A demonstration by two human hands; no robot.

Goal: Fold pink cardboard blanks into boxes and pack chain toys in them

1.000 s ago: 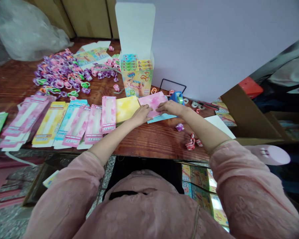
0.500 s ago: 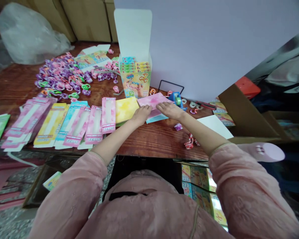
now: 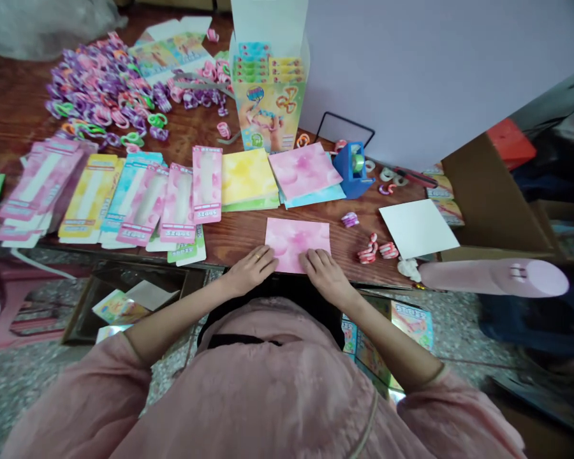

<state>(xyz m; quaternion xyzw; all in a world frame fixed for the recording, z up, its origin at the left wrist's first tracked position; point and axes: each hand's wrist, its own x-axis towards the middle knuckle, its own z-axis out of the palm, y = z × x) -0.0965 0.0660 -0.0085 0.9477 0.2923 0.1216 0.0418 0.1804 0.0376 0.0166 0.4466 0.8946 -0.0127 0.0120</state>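
A pink card [image 3: 297, 237] with a cloudy pattern lies at the table's front edge before me. My left hand [image 3: 254, 269] is closed on its lower left corner, a ring on one finger. At its lower right, my right hand [image 3: 326, 273] has its fingers bent over the edge; both thumbs are mostly hidden. Beyond the card lie a pink stack [image 3: 306, 169] over a blue sheet and a yellow stack [image 3: 249, 175] over a green one. To their left are pink window sleeves [image 3: 207, 185], with yellow ones [image 3: 90, 197] and blue ones farther left.
A display box [image 3: 270, 115] with an upright lid holds small packets. Coiled plastic toys [image 3: 105, 95] are heaped at the back left. A blue tape dispenser [image 3: 355, 169], a white card [image 3: 418, 228], red coils [image 3: 368, 250] and a pink bottle-like object [image 3: 495, 277] are on the right.
Both hands have come back from the pink stack to the table's front edge, with one pink card now between them. The view has tilted down.
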